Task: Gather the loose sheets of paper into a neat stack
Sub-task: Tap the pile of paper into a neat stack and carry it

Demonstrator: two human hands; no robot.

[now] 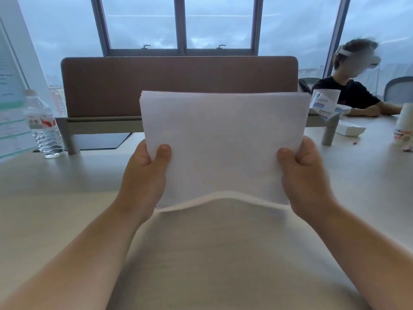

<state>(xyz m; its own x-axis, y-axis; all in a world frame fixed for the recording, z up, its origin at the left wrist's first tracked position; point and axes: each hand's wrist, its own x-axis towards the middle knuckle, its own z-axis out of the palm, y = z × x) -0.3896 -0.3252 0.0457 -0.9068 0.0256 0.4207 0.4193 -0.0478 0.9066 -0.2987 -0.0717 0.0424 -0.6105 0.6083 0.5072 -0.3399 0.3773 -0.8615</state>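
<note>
You are holding the stack of white paper sheets (223, 144) upright above the worktop (67, 198), in front of the desk divider (178, 86). Your left hand (145, 175) is grasping its left edge, your right hand (306, 175) its right edge, each grip clenched with thumb in front.

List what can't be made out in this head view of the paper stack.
- Fingers of the left hand and right hand: behind the paper stack; only thumbs show.
- Sheet count: edges too fine.
- Stack's far face: turned away.
- Desk divider middle: covered by the stack.
- Water bottle label: too small.
- Poster: cut off by the left edge, blurred.
</note>
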